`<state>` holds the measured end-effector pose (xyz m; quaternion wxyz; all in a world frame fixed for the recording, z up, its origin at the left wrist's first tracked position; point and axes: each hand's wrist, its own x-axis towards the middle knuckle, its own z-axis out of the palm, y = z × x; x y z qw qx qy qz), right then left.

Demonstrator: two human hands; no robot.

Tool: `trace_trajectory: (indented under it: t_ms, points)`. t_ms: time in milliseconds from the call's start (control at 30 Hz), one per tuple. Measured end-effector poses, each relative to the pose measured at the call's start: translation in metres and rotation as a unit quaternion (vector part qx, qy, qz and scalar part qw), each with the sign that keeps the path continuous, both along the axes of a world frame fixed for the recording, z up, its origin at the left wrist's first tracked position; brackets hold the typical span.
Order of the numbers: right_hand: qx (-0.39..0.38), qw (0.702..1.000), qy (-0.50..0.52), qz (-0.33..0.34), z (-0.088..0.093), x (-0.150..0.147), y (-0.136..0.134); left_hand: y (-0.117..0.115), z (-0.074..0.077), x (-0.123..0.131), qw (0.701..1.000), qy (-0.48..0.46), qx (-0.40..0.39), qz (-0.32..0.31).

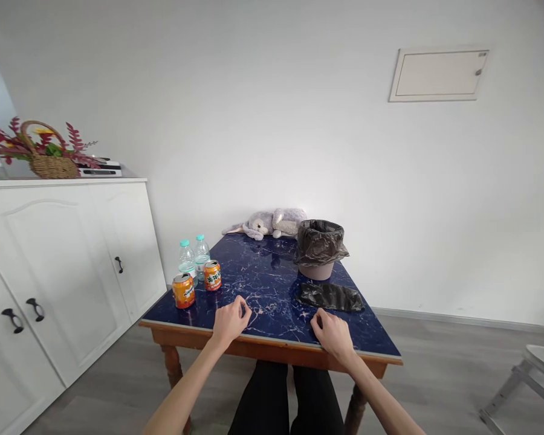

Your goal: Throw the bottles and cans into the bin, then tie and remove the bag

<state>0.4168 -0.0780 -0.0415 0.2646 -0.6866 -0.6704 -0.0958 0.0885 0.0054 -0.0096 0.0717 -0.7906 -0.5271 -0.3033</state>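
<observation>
My left hand [230, 321] rests near the front edge of the blue marbled table [258, 278]. Its fingers are curled to the thumb in a ring with nothing in it. Two orange soda cans [184, 291] and two clear plastic bottles [187, 257] with teal caps stand to its left. On the right, my right hand [332, 331] lies closed in a loose fist, and I see nothing in it. Just beyond it is a folded black plastic bag [330, 297], apart from the fingers. Behind that bag stands a bin [316, 271] lined with a black bag [321, 243].
A grey plush rabbit [272, 223] lies at the table's far end against the wall. White cabinets [58, 254] stand at the left, with a wicker flower basket [54, 166] on top. Part of a pale folding stool [521, 374] shows at the lower right.
</observation>
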Motion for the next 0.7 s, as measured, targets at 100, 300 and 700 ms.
trace_trajectory:
  t_ms: [100,300,700]
  points:
    - [-0.007,1.000,0.002,-0.004,0.0010,0.0007,0.0000,-0.0009,0.0013,0.0013,1.000,0.009,-0.001,0.002]
    - [-0.011,1.000,0.012,-0.010,0.0017,0.0030,-0.0007,-0.0014,0.0032,0.0046,1.000,0.023,-0.004,0.014]
    - [-0.021,0.999,0.020,-0.014,0.0070,0.0026,-0.0038,-0.0007,0.0045,0.0046,0.999,0.029,-0.011,0.009]
